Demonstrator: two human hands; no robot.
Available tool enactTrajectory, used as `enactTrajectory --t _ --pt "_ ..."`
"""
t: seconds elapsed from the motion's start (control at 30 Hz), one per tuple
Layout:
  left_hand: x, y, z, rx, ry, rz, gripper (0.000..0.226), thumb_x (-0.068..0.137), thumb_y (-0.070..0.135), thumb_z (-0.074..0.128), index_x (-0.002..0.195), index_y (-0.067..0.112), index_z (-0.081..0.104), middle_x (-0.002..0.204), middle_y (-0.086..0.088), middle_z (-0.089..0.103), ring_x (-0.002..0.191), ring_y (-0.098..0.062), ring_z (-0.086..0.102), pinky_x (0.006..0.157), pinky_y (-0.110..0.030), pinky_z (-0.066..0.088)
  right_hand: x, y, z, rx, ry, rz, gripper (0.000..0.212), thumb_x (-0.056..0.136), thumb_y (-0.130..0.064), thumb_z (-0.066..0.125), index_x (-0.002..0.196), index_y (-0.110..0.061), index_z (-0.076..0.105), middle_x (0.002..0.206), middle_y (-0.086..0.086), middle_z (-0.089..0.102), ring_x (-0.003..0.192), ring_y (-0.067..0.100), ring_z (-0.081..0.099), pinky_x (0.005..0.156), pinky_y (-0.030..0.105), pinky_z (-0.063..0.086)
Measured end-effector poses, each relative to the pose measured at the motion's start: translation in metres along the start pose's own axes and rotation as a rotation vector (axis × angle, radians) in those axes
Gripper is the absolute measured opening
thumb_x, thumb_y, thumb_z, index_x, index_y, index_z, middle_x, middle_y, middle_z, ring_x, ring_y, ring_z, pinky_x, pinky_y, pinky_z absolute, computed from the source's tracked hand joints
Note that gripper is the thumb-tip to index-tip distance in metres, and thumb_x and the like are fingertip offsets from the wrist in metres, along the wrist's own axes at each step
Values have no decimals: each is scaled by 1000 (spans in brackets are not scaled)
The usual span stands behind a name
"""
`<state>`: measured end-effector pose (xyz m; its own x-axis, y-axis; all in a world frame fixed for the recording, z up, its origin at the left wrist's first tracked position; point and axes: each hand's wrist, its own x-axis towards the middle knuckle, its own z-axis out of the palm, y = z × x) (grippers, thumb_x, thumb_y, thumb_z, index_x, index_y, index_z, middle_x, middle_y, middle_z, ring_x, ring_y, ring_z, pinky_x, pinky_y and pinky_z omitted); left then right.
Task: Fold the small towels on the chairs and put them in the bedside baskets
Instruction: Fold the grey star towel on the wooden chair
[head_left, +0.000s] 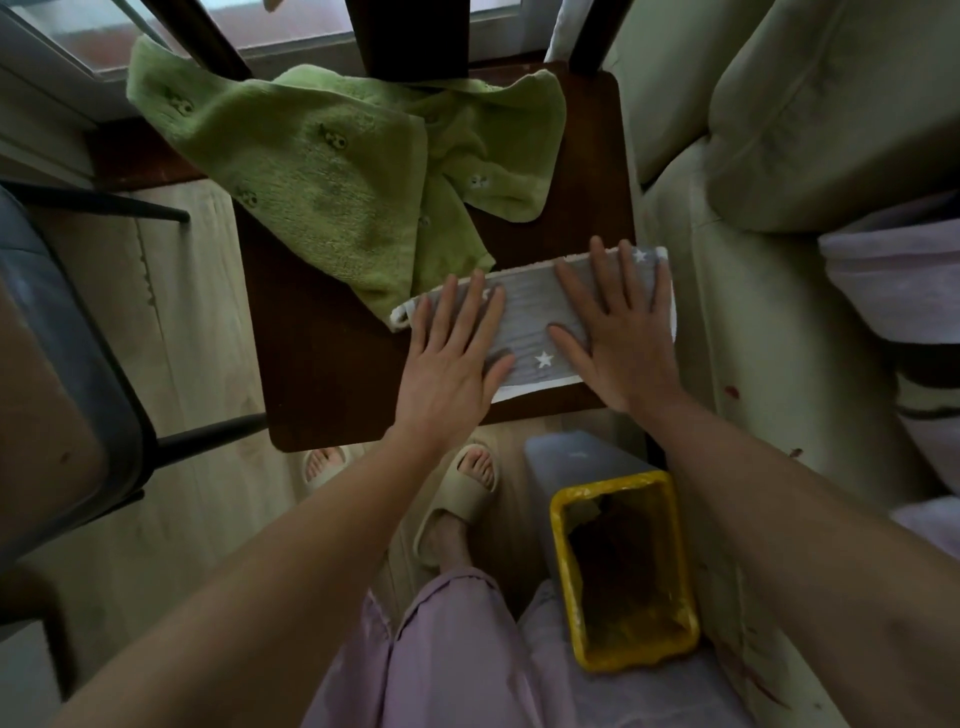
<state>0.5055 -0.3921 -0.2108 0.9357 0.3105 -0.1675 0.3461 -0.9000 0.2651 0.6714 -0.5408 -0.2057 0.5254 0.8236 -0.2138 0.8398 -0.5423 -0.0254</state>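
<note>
A small grey towel (535, 317) with white stars lies folded into a strip on the front right of the dark wooden chair seat (322, 364). My left hand (452, 353) presses flat on its left end, fingers straight. On the towel's right half my right hand (618, 332) lies flat with fingers spread. A crumpled green towel (332, 171) covers the back of the seat and hangs over its left edge. A yellow basket (561, 571) stands on the floor below the chair's front right corner, something dark inside it.
A cream sofa or bed (779, 156) runs along the right, with lilac fabric (898, 280) on it. A grey-framed chair (78, 364) stands at the left. My feet in beige slippers (457, 499) are on the pale wood floor under the seat's front edge. A window is behind the chair.
</note>
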Motion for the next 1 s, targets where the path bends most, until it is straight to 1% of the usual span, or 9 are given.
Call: enactTrajectory --t 0.23,0.33,0.4,0.47,0.57,0.7,0.8,0.87,1.0 --pt "4 -2 -22 -154 -100 22 64 100 49 19 153 14 19 161 -9 11 149 -26 -1 121 -46 0 5 -11 -18 106 -54 227 64 99 -54 18 155 -22 16 162 12 8 150 30 5 117 59 1" --pt "3 -25 -62 -293 2 -21 50 100 39 32 139 12 46 147 -9 43 143 -26 29 119 -41 15 16 -34 -49 388 47 228 50 102 -37 38 145 -11 38 156 16 28 146 31 21 118 45 13" --pt "3 -51 -91 -369 123 -144 35 98 28 43 122 10 61 123 -8 63 121 -25 54 107 -38 34 32 -56 -72 621 53 204 38 101 -28 46 134 -8 50 139 13 49 129 27 43 103 30 31" --pt "3 -84 -112 -402 172 -265 25 99 21 48 112 10 66 106 -6 68 99 -23 62 89 -38 49 58 -82 -90 702 53 161 32 101 -27 49 126 -10 56 125 8 57 115 21 52 87 24 35" --pt "6 -129 -133 -427 149 -387 25 100 27 45 110 16 65 98 1 67 87 -14 61 77 -41 54 110 -125 -107 914 69 268 35 95 -31 59 124 -12 54 123 3 58 113 16 54 88 27 42" --pt "2 -159 -159 -516 164 -425 26 100 26 45 110 14 67 96 1 68 87 -14 62 77 -42 54 164 -168 -109 1242 28 754 62 83 -31 73 135 -9 46 133 6 55 121 21 53 103 39 45" --pt "-1 -170 -177 -596 177 -442 26 100 27 46 112 15 66 99 3 67 93 -11 61 82 -36 54 180 -183 -109 1262 -13 931 39 84 -23 73 118 -8 62 120 9 63 110 27 61 95 41 51" --pt "-3 -176 -188 -682 183 -462 27 101 28 45 113 14 65 101 2 66 95 -11 61 85 -36 53 183 -191 -115 1149 -19 918 26 84 -22 73 106 -10 67 112 10 67 107 26 63 95 40 51" --pt "-11 -191 -208 -757 171 -484 27 102 32 43 113 18 63 100 5 65 95 -9 60 87 -36 53 178 -198 -128 1145 4 999 66 79 -33 77 133 -11 47 134 11 54 124 30 53 106 43 42"
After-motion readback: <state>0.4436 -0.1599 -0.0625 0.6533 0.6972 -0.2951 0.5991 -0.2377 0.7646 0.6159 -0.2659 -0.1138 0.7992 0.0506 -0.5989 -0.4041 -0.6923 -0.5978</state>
